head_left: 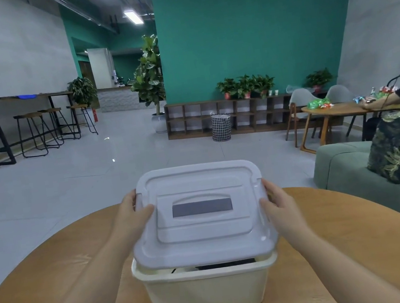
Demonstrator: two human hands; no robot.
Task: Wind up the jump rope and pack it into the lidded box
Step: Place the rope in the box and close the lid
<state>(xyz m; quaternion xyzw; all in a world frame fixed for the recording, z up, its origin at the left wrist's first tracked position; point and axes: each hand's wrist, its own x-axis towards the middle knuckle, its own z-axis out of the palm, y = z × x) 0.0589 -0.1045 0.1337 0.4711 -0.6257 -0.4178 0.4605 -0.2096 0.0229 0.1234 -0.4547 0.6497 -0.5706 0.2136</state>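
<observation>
Both hands were on the lid (201, 213) here, and it looked very much like the closing stretch of the job. The left hand (131, 213) gripped the lid's left edge, thumb lying across the top surface and the fingers (129, 197) curled around the rim; the right hand (277, 200) mirrored it on the right edge, thumb on top, the rest wrapped around the side. So both sets of fingers were closed on the lid, holding it between them. The lid itself was tilted, far edge raised, near edge dipped down to the rim of the cream box (207, 291), which stood on the round wooden tabletop (56, 276) right in front of the person. It was not seated: a dark gap showed along the near rim, and through that gap something black could be seen inside. That was most likely the jump rope (223, 264), though only a thin sliver of it showed and its coil could not be made out. No rope lay anywhere on the tabletop, which supported the reading that the winding and the packing were done. What remained, by this judgement, was the last small piece: bring the lid level, line its corners up with the box rim, and press it down until it sat flush all round. The side latches could not be told as engaged or not from this angle.
</observation>
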